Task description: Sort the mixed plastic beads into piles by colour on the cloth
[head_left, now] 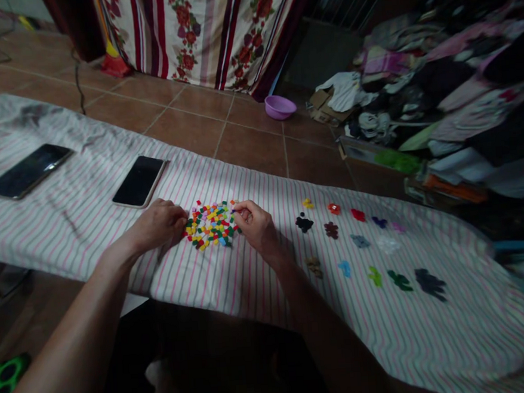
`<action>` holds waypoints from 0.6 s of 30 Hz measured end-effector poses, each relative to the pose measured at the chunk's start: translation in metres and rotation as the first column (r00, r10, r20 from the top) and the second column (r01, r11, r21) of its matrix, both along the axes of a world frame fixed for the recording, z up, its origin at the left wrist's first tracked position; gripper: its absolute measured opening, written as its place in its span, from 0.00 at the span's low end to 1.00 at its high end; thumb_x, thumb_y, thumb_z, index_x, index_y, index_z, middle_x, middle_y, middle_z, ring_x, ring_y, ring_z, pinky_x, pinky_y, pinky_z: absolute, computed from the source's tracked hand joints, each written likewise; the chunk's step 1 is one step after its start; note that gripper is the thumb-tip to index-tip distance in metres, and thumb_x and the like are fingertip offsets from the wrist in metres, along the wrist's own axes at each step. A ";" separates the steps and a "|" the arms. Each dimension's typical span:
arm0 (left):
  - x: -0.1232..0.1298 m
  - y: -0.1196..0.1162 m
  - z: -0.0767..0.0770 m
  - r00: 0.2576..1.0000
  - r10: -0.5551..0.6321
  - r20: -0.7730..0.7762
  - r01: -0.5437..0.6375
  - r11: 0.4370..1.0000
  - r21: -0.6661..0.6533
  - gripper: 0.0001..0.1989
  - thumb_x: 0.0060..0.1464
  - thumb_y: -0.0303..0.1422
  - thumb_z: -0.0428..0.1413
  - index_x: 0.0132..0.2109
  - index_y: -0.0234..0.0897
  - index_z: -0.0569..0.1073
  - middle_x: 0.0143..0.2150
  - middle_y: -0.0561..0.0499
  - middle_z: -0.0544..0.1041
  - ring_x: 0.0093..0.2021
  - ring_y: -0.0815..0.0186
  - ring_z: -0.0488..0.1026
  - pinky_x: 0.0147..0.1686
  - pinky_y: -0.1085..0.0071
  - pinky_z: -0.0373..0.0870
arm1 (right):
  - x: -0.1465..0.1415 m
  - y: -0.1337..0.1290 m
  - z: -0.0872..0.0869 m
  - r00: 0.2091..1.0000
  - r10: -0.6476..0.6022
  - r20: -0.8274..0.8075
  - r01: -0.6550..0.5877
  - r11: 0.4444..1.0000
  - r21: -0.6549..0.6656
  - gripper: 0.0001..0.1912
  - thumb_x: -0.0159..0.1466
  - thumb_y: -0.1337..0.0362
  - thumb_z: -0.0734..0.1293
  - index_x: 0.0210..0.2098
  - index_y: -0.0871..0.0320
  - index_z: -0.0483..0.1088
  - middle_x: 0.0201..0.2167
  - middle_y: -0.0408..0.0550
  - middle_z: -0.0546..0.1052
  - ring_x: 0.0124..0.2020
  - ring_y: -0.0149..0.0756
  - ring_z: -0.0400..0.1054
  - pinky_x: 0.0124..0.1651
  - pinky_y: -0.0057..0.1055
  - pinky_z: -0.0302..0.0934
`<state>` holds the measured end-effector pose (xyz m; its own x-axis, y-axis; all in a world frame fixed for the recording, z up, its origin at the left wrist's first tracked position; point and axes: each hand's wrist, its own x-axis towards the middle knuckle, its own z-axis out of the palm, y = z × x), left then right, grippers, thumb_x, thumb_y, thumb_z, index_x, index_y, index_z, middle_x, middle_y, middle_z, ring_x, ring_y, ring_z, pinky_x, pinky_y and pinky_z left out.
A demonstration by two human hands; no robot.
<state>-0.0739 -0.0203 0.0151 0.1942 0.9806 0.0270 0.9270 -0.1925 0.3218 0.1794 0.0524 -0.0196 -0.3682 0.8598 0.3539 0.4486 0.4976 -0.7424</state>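
Observation:
A loose pile of small multicoloured pieces (210,225) lies on the striped cloth (249,275) between my two hands. My left hand (162,221) rests at the pile's left edge with its fingers curled; whatever they hold, if anything, is hidden. At the right edge, my right hand (252,221) pinches with thumb and forefinger, and a tiny dark piece seems to show at the tips. To the right lie small groups sorted by colour, among them black pieces (304,222), yellow pieces (307,203), red pieces (358,215) and dark green pieces (399,280).
Two phones lie on the cloth at the left, one nearer (139,181) and one farther (29,171). Beyond the cloth's far edge, a purple basin (280,107) stands on the tiled floor. Clothes (348,91) and boxes are heaped at the right. A flowered curtain (206,33) hangs behind.

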 end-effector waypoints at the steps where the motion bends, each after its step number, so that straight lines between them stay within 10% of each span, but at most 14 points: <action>1: 0.000 0.000 0.000 1.000 -0.001 0.001 0.001 1.000 -0.005 0.15 0.59 0.36 0.48 0.38 0.37 0.79 0.36 0.46 0.81 0.39 0.61 0.75 0.46 0.64 0.67 | 0.000 0.000 0.001 1.000 -0.002 -0.014 0.002 0.999 -0.041 0.06 0.59 0.63 0.63 0.34 0.55 0.71 0.32 0.45 0.78 0.29 0.32 0.70 0.36 0.29 0.66; 8: 0.001 -0.002 -0.001 1.000 0.025 0.006 -0.025 1.000 -0.009 0.17 0.59 0.37 0.47 0.40 0.37 0.80 0.37 0.45 0.81 0.40 0.60 0.74 0.46 0.64 0.66 | 0.002 0.000 -0.004 0.987 -0.036 -0.159 0.004 0.981 -0.196 0.09 0.60 0.59 0.63 0.36 0.56 0.71 0.34 0.47 0.79 0.30 0.32 0.72 0.35 0.29 0.68; 18: 0.002 -0.002 -0.003 0.999 0.037 -0.008 -0.037 0.999 0.022 0.20 0.58 0.39 0.44 0.40 0.39 0.80 0.38 0.46 0.81 0.40 0.61 0.75 0.47 0.64 0.67 | 0.013 -0.004 0.008 0.996 0.009 -0.088 -0.017 0.995 -0.095 0.11 0.62 0.64 0.62 0.39 0.55 0.76 0.41 0.47 0.80 0.36 0.33 0.73 0.42 0.31 0.69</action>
